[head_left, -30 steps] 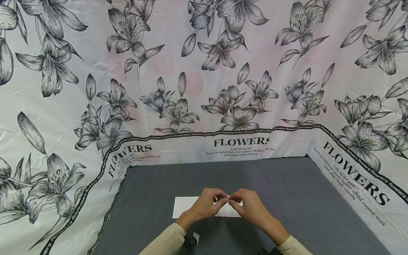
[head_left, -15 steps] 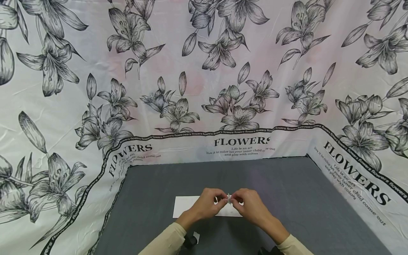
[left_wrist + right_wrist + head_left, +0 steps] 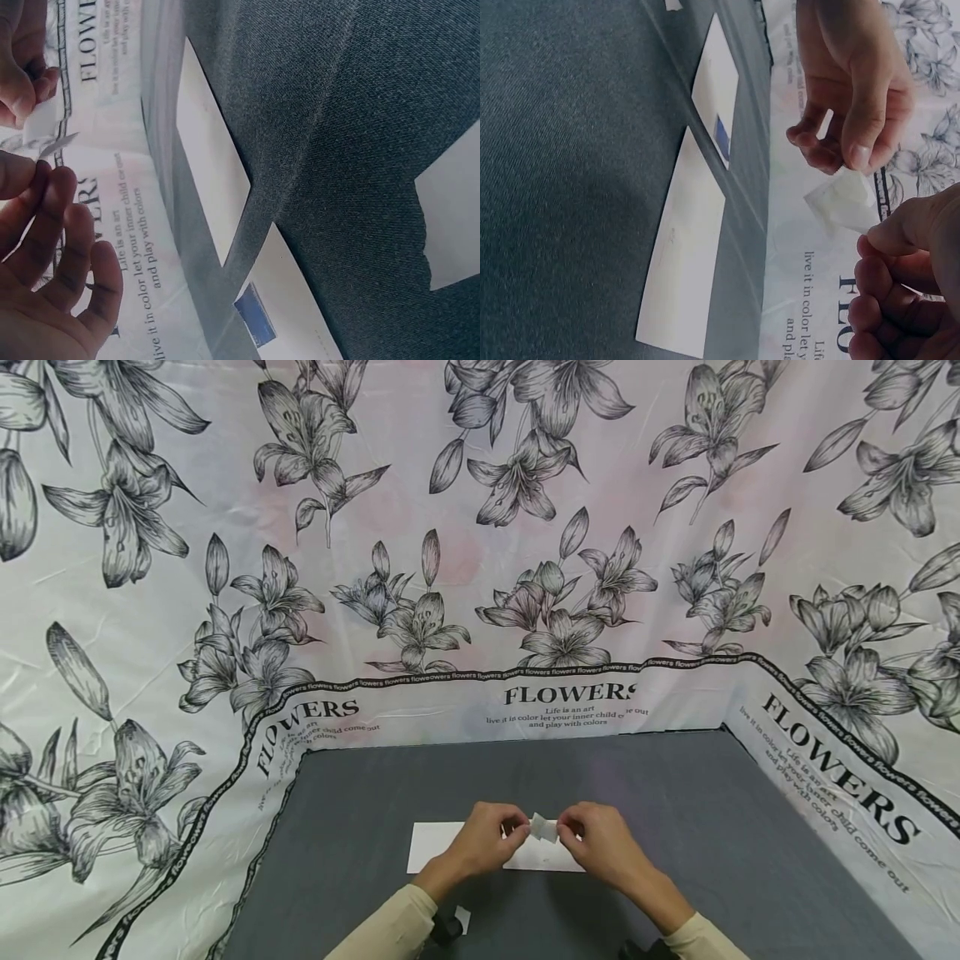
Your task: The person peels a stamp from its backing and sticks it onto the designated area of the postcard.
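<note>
Both hands meet over the table, working on a small, thin, whitish square piece [image 3: 544, 829], slightly see-through like tape. It appears as two overlapping flaps in the head view. My left hand [image 3: 483, 839] pinches one edge between thumb and index finger. Opposite it, my right hand [image 3: 603, 845] pinches a corner, which the right wrist view shows with the piece [image 3: 840, 201] stretched between the two hands. Below them lie two white cards: one with a blue rectangle [image 3: 289, 300], the other plain [image 3: 206, 150]. Each hand partly covers a card in the head view.
A scrap of white paper [image 3: 463, 920] with an uneven edge lies near my left sleeve. The dark grey tabletop [image 3: 360, 785] is bordered by a white floral cloth [image 3: 420, 727] at the back and sides. Black wrist gear [image 3: 447, 931] sits below the left hand.
The right hand has moved slightly to the right, away from the left. The whitish piece between the fingertips has spread out and now shows flat. The left hand stays nearly still.
</note>
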`<state>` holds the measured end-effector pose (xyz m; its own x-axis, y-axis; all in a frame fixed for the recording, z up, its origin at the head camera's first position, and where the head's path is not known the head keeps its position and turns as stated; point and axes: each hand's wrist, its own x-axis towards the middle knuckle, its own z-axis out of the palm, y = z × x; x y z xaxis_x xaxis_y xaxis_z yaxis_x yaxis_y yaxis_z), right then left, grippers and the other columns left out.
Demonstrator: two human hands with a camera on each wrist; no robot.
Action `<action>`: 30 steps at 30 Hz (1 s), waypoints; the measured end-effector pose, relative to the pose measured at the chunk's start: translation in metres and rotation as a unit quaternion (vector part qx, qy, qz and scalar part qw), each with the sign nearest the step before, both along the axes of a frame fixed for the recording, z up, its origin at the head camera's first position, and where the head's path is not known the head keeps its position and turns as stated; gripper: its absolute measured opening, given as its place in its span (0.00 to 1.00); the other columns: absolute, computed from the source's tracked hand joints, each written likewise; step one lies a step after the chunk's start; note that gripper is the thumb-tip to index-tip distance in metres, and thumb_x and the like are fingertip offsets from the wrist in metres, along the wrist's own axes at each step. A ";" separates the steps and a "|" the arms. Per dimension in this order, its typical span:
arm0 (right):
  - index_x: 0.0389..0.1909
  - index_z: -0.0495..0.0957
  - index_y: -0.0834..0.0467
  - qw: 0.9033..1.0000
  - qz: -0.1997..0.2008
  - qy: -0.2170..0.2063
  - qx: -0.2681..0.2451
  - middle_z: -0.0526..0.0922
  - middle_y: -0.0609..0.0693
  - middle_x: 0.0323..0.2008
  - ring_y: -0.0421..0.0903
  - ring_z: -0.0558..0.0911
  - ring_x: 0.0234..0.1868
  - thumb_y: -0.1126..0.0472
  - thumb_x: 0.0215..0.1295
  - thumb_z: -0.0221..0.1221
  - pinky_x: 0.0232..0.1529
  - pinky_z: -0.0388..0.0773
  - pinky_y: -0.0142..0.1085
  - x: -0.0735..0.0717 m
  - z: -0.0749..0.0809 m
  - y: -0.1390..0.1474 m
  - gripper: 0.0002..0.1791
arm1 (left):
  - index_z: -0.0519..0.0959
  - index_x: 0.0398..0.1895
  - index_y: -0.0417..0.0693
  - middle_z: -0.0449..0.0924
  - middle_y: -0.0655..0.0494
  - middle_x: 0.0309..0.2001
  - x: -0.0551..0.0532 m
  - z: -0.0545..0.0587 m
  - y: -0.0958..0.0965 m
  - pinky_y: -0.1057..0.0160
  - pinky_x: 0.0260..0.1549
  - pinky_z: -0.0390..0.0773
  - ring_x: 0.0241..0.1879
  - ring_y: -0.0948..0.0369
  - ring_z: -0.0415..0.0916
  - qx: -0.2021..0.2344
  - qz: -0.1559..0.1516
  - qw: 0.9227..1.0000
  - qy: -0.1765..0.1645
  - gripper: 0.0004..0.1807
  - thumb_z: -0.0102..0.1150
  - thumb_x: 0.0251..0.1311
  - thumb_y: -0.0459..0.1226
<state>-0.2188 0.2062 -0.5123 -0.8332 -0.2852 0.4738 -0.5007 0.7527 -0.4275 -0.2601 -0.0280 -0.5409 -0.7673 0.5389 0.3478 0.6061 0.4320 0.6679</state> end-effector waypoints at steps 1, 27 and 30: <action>0.26 0.86 0.49 1.000 -0.002 -0.002 0.001 0.80 0.36 0.25 0.30 0.73 0.26 0.69 0.61 0.72 0.29 0.72 0.29 0.000 0.000 0.001 0.11 | 0.90 0.40 0.46 0.87 0.60 0.31 0.000 0.000 0.000 0.75 0.30 0.74 0.28 0.75 0.73 0.001 0.003 1.000 0.003 0.06 0.65 0.73 0.35; 0.26 0.88 0.53 0.994 0.042 -0.102 0.004 0.79 0.34 0.20 0.27 0.69 0.23 0.67 0.60 0.69 0.27 0.71 0.28 0.019 -0.023 0.000 0.07 | 0.90 0.39 0.46 0.88 0.58 0.31 0.000 -0.005 -0.001 0.74 0.30 0.76 0.29 0.71 0.75 0.013 0.032 0.999 0.005 0.06 0.65 0.73 0.34; 0.25 0.88 0.53 0.993 0.053 -0.107 0.004 0.77 0.33 0.19 0.27 0.68 0.23 0.68 0.59 0.69 0.26 0.69 0.28 0.022 -0.031 -0.002 0.07 | 0.91 0.40 0.46 0.88 0.58 0.32 0.000 -0.005 -0.001 0.74 0.30 0.77 0.29 0.71 0.76 0.012 0.031 0.999 0.006 0.06 0.65 0.73 0.34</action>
